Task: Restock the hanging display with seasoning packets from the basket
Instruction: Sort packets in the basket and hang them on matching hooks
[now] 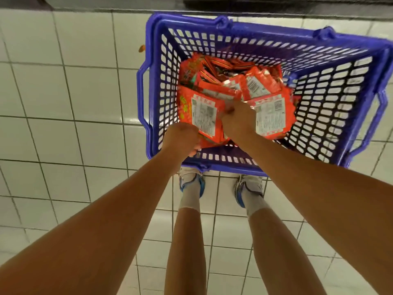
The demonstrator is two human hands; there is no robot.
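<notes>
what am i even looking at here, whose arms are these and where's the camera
There is no machine here: the camera sits on a person's head and looks down, so you see their own arms, legs and shoes. On the white tiled floor stands a blue plastic basket holding a pile of red seasoning packets. Both hands reach in. The left hand, at the near edge, seems closed around a few packets. The right hand rests on the pile; its fingers are hidden, so whether it grips anything is unclear. The hanging display is out of view.

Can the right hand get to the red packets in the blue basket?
Yes, it looks so. The right hand is already down among the red packets, and the blue basket is open on top, with nothing covering them.
</notes>
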